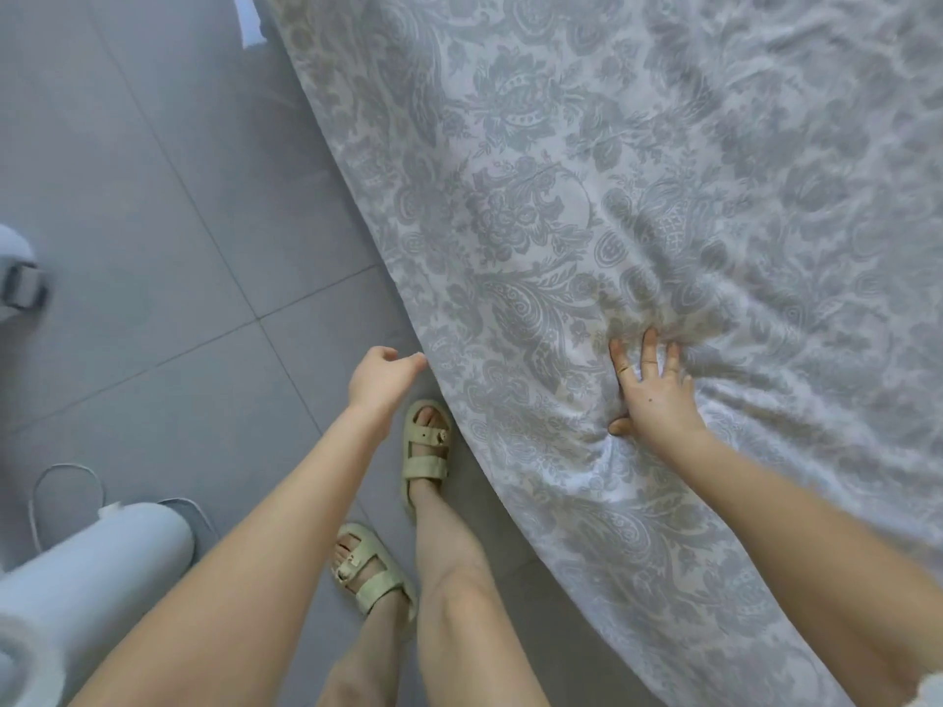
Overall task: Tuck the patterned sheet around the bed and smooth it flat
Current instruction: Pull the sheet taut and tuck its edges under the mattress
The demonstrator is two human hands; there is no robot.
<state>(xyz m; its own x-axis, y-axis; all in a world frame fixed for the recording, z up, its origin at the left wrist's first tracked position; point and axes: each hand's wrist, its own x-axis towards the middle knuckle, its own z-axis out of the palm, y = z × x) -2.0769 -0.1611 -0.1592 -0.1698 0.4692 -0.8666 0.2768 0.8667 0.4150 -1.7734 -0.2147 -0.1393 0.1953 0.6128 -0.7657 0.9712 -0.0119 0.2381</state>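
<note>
- Two bare hands worked at the near side of the bed. The right hand lay flat with its fingers spread, pressing on the patterned sheet, and creases fanned out from it.
- The left hand hung over the grey tiled floor, loosely curled and gripping nothing, its fingertips just beside the sheet's hanging edge.
- The sheet covered the bed top and draped down its side.
- Pale sandals stood close against that edge.
</note>
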